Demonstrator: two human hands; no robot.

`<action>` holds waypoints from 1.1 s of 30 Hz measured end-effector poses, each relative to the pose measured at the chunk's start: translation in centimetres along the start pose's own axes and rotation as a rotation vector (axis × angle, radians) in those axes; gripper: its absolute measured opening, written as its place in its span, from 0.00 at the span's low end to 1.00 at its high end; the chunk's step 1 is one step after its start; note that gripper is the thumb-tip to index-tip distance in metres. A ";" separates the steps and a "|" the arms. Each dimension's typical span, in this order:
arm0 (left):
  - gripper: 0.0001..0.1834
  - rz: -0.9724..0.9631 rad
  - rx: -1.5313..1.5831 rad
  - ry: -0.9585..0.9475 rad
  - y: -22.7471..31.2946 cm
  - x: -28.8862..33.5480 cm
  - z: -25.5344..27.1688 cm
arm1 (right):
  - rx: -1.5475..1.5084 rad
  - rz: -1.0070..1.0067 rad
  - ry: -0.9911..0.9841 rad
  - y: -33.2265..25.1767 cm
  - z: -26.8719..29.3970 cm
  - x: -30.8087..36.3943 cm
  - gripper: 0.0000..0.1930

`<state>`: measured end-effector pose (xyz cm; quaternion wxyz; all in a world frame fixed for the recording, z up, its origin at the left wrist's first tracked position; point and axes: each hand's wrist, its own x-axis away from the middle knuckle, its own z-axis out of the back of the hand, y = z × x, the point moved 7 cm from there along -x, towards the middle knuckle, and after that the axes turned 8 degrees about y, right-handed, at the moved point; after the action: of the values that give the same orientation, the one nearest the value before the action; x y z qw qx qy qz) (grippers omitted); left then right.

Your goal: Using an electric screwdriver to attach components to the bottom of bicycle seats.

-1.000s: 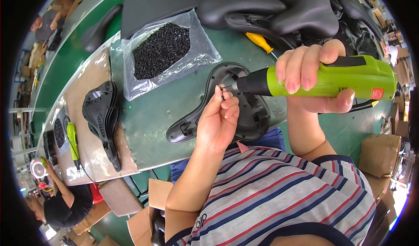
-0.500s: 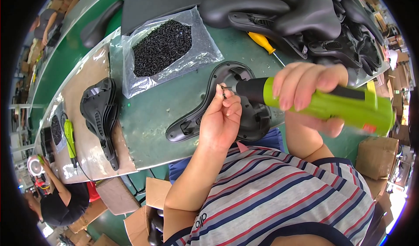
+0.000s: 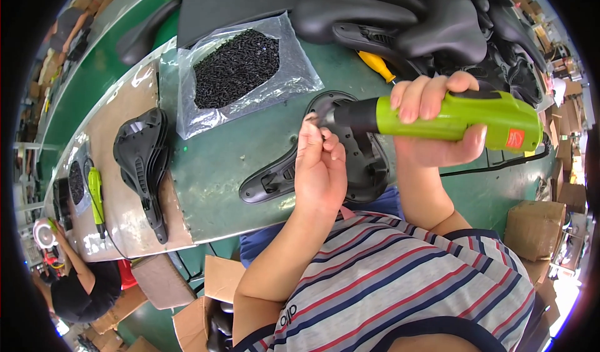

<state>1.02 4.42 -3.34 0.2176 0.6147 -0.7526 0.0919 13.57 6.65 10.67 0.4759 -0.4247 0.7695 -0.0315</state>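
My right hand grips a lime-green electric screwdriver with a black nose, held level and pointing left. The fingertips of my left hand are pinched together at the driver's tip, on what looks like a small black screw, partly hidden. Beneath both hands a black bicycle saddle lies underside up at the table's near edge, its narrow nose toward the lower left. My left hand and the driver hide part of its middle.
An open plastic bag holds many black screws. Black saddles are piled at the back right beside a yellow-handled screwdriver. More saddle parts lie left. A co-worker is at lower left; a cardboard box stands right.
The electric screwdriver has shifted slightly left and its rear end has risen, so it lies more level. My left fingertips have moved slightly up toward its tip.
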 end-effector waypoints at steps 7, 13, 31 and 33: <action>0.09 0.117 -0.492 -0.133 1.2 0.1 0.5 | 0.138 -0.276 -0.150 2.8 -0.9 -4.4 0.25; 0.05 0.210 -0.696 -0.242 0.5 -0.1 -0.2 | 0.224 -0.395 -0.304 5.5 -3.1 -4.7 0.26; 0.05 0.222 -0.717 -0.243 0.4 -0.4 -0.2 | 0.194 -0.543 -0.248 10.2 -3.4 -2.5 0.23; 0.06 0.202 -0.676 -0.233 0.6 -0.5 -0.2 | 0.236 -0.495 -0.283 9.8 -3.7 -2.0 0.22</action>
<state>0.60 5.10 -3.32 0.3111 0.4373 -0.8169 -0.2113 5.00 12.92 9.70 0.6025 -0.5411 0.5596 -0.1761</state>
